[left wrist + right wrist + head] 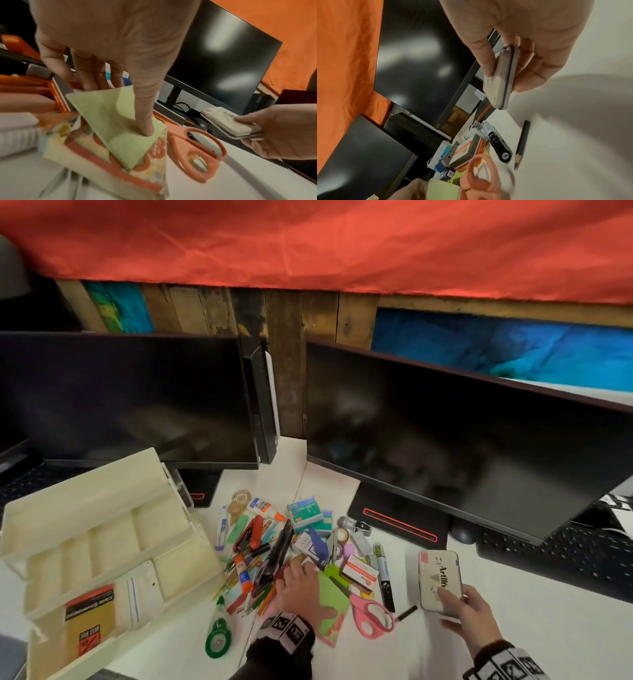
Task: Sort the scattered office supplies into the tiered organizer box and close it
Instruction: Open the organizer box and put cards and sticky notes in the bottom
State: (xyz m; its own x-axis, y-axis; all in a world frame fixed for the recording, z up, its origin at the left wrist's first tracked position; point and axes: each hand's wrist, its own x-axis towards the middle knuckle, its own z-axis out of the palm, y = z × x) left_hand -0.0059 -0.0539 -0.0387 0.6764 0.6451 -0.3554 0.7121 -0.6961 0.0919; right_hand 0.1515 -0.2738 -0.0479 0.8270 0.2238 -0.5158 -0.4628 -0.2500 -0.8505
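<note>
The cream tiered organizer box [102,525] stands open at the left, with a brown envelope pack in its lowest tray. A pile of office supplies [274,546] lies on the white desk. My left hand [298,577] reaches into the pile. Its thumb [147,128] presses on a green sticky note pad [109,115] and its fingers hook the pad's far edge. The pad leans tilted on a patterned packet [102,162]. My right hand [452,604] holds a white Artline case [438,577] above the desk, thumb on top and fingers beneath, also seen as the case [500,83].
Pink scissors [371,614] lie between my hands. A black marker [385,580] and a dark pencil [522,143] lie right of them. Two dark monitors [445,446] stand close behind the pile. A black keyboard [565,559] sits at the right and a green correction tape [217,638] near the front.
</note>
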